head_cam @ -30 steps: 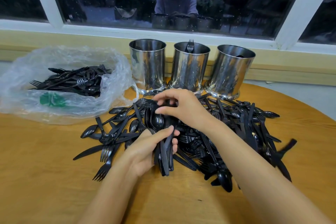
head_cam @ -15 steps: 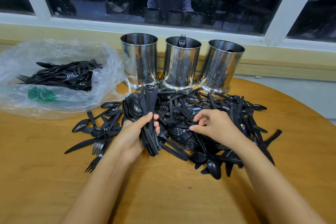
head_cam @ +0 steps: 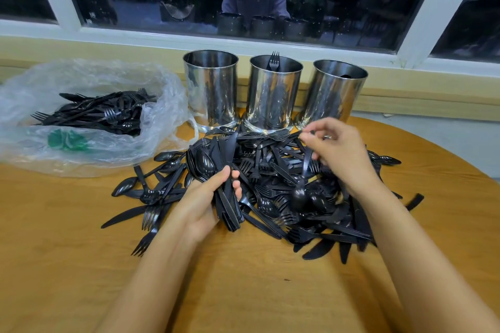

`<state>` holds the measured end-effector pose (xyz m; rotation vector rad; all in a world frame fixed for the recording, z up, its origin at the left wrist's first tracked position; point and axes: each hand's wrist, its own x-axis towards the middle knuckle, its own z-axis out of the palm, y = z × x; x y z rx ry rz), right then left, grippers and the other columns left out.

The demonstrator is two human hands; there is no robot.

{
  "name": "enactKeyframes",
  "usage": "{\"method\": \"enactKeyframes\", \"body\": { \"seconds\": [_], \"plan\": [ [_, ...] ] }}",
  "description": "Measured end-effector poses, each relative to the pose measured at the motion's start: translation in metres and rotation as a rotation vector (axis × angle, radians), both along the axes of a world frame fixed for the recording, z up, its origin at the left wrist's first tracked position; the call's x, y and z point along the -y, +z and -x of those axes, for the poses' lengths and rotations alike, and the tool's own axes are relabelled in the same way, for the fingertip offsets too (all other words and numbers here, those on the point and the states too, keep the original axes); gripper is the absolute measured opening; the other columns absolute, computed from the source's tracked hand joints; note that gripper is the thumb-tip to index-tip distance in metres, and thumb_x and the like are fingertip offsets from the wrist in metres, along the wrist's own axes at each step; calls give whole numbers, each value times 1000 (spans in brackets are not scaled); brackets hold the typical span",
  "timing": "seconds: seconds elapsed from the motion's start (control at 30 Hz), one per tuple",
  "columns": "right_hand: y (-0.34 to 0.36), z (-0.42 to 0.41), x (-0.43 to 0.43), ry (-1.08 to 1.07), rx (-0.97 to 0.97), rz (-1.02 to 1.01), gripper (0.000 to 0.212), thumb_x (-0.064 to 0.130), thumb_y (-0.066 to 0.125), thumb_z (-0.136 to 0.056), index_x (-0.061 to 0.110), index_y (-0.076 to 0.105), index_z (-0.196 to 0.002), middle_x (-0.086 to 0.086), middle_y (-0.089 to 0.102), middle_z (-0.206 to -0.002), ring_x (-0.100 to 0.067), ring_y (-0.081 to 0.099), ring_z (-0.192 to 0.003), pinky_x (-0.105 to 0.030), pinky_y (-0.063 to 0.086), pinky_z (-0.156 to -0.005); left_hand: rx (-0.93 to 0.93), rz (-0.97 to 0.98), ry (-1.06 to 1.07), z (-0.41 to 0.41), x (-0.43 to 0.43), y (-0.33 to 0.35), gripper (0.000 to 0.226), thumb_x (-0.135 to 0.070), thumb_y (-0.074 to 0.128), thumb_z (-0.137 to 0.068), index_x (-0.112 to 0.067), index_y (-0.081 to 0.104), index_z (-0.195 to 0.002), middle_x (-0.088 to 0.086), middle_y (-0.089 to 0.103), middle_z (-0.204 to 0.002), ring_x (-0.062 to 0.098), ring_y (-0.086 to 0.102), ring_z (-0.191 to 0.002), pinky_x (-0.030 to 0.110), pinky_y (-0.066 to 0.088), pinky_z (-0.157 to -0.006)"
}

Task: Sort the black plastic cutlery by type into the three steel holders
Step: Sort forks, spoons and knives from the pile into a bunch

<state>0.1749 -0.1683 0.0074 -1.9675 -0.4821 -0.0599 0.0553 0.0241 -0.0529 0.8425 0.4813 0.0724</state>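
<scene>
Black plastic cutlery [head_cam: 273,170] lies in a loose heap of forks, spoons and knives on the wooden counter [head_cam: 243,286], directly in front of three steel holders standing upright in a row.

1. Left holder [head_cam: 212,89]: no contents visible above the rim.
2. Middle holder [head_cam: 273,97]: one fork [head_cam: 274,60] stands inside, tines up, projecting above the rim.
3. Right holder [head_cam: 335,94]: a dark item shows just inside the rim; its type cannot be told from this angle.

The left hand [head_cam: 198,205] rests at the near left edge of the heap. Its grip is closed around a bundle [head_cam: 209,161] of stacked spoons and knives, thumb across the top and fingertips curled underneath.

The right hand [head_cam: 342,154] is raised above the right half of the heap, close to the base of the right holder. Its grip is a pinch of thumb and fingertips on the handle end of a single spoon [head_cam: 299,194], which hangs bowl down, the bowl at the level of the heap.

A clear plastic bag [head_cam: 89,76] lies on the counter to the left of the holders, open and containing more black cutlery.
</scene>
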Motion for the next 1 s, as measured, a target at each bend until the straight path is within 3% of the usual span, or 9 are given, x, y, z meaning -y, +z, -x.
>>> {"method": "enactKeyframes", "body": {
  "seconds": [0.13,0.3,0.4,0.5,0.6,0.7,0.8,0.9,1.0],
  "plan": [
    [6,25,-6,-1,12,-311,7,4,66,-88,9,64,-91,-5,68,-87,-10,71,-70,-16,54,-65,13,15,-9,0,1,-1,20,-22,64,-90,-3,70,-89,5,66,-78,15,64,-65,33,50,-79],
    [-31,63,-27,31,-45,-392,9,0,69,-85,8,65,-86,-6,73,-77,-12,73,-76,-18,55,-71,30,-2,13,-1,3,0,29,-31,67,-81,-3,68,-91,5,66,-79,14,63,-65,32,54,-73],
    [-51,74,-38,93,65,-400,13,-3,70,-83,9,67,-82,-1,71,-78,-12,72,-79,-20,56,-72,20,-13,33,-2,3,-2,38,-36,68,-79,0,68,-90,6,66,-76,14,63,-66,31,55,-72],
    [-67,76,-41,256,389,-213,6,1,74,-81,6,73,-85,1,69,-88,-7,67,-88,-21,54,-76,20,-35,32,-1,2,0,42,-42,67,-75,-2,67,-87,6,63,-72,17,63,-69,29,58,-68],
    [-75,74,-39,433,464,-83,14,13,77,-80,9,76,-93,3,71,-99,-8,63,-104,-27,50,-91,31,17,52,-1,2,2,32,-35,68,-79,-4,67,-85,6,62,-70,16,62,-63,26,58,-59],
    [-72,68,-31,455,415,-67,26,25,77,-78,15,75,-102,10,71,-103,-9,60,-108,-23,45,-96,42,107,126,-2,0,2,18,-17,60,-93,-4,66,-83,5,63,-70,13,62,-59,24,57,-57],
    [-60,51,-18,227,287,-64,19,24,73,-83,26,73,-102,20,67,-99,-3,62,-97,-13,46,-85,71,133,150,-3,-3,2,18,-13,55,-97,-5,66,-85,3,64,-69,12,62,-59,25,56,-60],
    [-52,19,-7,8,200,117,16,16,70,-86,26,71,-99,16,67,-90,1,59,-81,-12,45,-71,84,134,132,-3,-5,0,14,-14,55,-97,-6,65,-91,1,65,-73,12,62,-61,26,55,-65],
    [-51,-7,-7,7,103,345,18,21,72,-86,18,70,-104,9,67,-87,0,54,-73,-12,43,-73,78,111,106,-3,-4,-1,14,-15,55,-98,-5,64,-92,1,65,-74,12,62,-62,28,54,-70]
  ]
}}
